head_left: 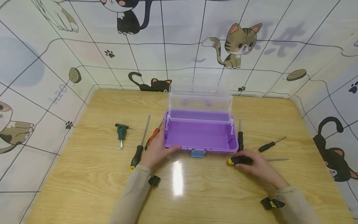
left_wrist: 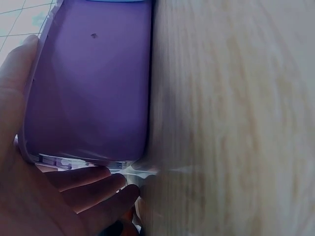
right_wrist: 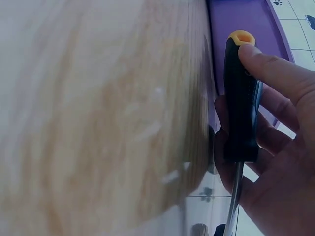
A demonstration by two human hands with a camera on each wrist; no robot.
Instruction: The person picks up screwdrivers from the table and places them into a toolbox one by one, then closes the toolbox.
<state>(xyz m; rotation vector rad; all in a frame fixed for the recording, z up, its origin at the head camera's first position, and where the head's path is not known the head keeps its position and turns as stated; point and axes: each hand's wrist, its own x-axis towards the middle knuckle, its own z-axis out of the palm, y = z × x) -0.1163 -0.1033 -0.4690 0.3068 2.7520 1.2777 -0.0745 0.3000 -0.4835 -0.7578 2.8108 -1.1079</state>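
Note:
A purple toolbox with a raised clear lid and a blue latch sits on the table. My left hand grips its front left corner, thumb along the front rim and fingers round the left side; the left wrist view shows the toolbox wall close up. At the front right corner, my right hand holds a screwdriver by its black handle. In the right wrist view the thumb presses near the yellow end of that handle, and the metal shaft points back past the palm.
Left of the toolbox lie a long black screwdriver, an orange-handled tool, partly hidden, and a green stubby screwdriver against a small black one. Two black screwdrivers, one upright in view and one slanted, lie right.

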